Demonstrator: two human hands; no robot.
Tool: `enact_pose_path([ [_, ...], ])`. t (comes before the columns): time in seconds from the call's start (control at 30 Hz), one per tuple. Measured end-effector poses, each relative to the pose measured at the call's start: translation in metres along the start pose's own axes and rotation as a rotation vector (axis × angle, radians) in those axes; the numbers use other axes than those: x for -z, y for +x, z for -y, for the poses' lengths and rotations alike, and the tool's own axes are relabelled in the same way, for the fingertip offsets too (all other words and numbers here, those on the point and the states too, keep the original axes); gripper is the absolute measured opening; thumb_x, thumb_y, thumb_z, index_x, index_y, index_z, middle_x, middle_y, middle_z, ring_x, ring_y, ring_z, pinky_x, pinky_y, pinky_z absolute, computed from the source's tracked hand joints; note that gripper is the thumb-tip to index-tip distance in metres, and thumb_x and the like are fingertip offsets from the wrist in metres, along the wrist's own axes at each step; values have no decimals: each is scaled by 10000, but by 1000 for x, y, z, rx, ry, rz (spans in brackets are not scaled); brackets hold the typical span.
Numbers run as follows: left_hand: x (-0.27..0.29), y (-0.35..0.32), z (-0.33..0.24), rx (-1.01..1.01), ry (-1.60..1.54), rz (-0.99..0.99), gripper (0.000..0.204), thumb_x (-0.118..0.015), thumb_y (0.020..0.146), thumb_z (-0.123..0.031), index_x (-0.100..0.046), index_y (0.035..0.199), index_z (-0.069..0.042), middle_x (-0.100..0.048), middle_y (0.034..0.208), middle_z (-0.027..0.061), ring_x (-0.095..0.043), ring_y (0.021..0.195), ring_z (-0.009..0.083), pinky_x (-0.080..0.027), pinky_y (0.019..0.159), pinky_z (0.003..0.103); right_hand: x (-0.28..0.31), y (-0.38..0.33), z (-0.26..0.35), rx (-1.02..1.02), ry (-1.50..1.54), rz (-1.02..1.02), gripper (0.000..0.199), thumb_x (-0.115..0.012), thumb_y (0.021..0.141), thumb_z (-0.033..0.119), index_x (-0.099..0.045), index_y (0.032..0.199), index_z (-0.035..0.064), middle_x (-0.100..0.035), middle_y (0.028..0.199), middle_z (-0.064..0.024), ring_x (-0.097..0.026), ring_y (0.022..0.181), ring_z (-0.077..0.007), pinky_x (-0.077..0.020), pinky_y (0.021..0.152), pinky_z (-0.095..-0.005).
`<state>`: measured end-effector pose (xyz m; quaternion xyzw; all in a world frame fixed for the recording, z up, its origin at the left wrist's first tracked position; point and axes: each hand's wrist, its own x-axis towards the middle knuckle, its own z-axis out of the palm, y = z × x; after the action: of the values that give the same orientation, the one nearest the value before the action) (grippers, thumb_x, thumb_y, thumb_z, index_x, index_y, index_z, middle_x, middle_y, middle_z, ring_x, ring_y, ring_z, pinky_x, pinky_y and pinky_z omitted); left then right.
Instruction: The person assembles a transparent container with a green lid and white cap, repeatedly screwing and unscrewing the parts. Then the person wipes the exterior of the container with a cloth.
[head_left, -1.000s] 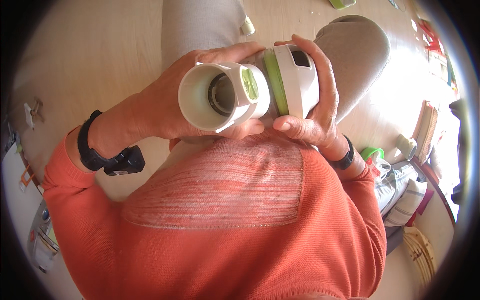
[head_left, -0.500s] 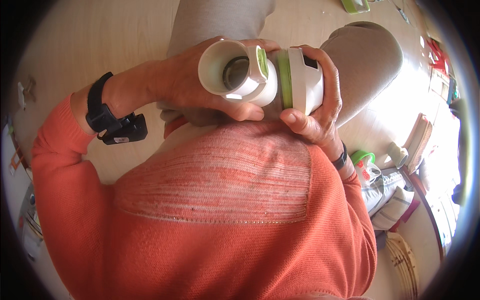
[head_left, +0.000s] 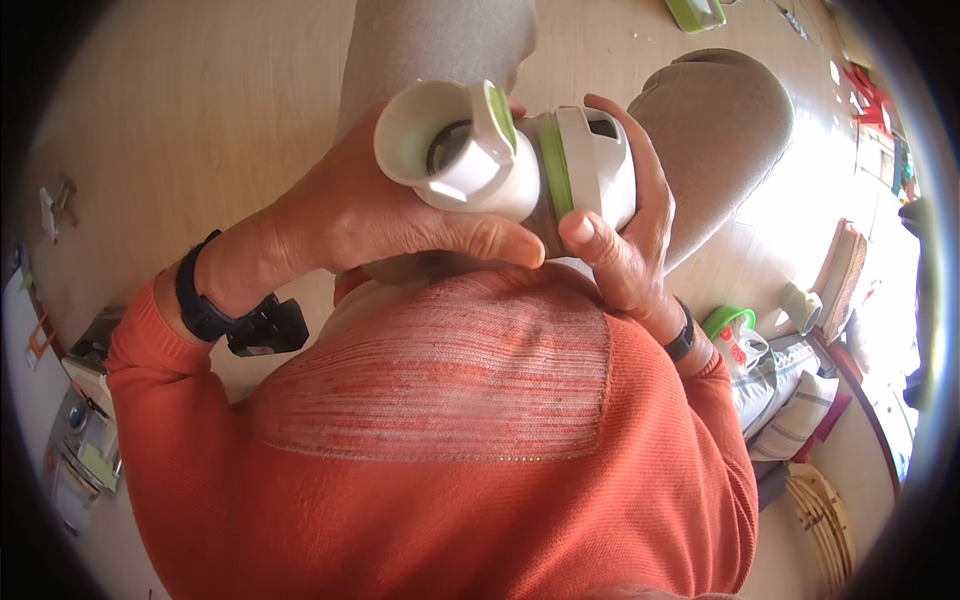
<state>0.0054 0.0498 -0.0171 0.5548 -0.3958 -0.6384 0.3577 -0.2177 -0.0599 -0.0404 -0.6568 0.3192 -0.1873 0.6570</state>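
Both left hand (head_left: 365, 205) and right hand (head_left: 640, 245) grasp a white plastic cylindrical device (head_left: 508, 183) with a green band (head_left: 555, 165), left thumb (head_left: 505, 240) now nearer right thumb (head_left: 588, 235), sections seemingly still joined.

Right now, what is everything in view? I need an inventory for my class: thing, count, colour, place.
White-and-green device: one, white and green, between both hands
Wood floor: one, pale brown, below the person
Low object: one, green and white, floor, top right
Curved item: one, green, right of the right wrist
Striped cushion: one, pale, lower right
Other edge items: uncounted, too unclear to name
Wristbands: two, black, one per wrist
Sweater: one, orange, lower centre
Trouser legs: two, beige, upper centre
Left hand: one, bare, device's left side
Right hand: one, bare, device's right side
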Motion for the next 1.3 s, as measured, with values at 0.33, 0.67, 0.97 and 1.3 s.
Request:
enact_pose_path([
  [0.33,12,4,14,-83,66,149,965,-888,737,-262,-428,1543,1,-659,1349,158,-628,1253,237,-493,1078,381,-3,8,-9,232,-208,-4,957,-862,714,528,-519,1384,-63,-700,1069,-211,-710,967,-321,-559,852,-404],
  [0.67,14,9,31,-184,90,133,966,-886,707,-241,-438,1519,26,-670,1315,175,-643,1220,245,-516,1040,369,3,17,-24,331,-235,50,1044,-867,680,592,-508,1394,-81,-698,1092,-209,-711,981,-316,-560,863,-400],
  [0.97,10,13,31,6,-160,24,723,-895,759,-322,-598,1347,-25,-700,1186,100,-653,1120,208,-519,977,339,4,23,-12,102,-197,97,937,-820,775,546,-481,1423,-41,-698,1088,-188,-693,999,-270,-543,873,-379],
  [1.3,37,9,30,-336,-243,124,768,-831,820,-230,-517,1490,-22,-636,1382,122,-618,1246,198,-501,1050,347,9,18,14,-43,472,223,1329,-629,751,882,-171,1631,-2,-356,1606,-239,-414,1466,-349,-343,1209,-485],
])
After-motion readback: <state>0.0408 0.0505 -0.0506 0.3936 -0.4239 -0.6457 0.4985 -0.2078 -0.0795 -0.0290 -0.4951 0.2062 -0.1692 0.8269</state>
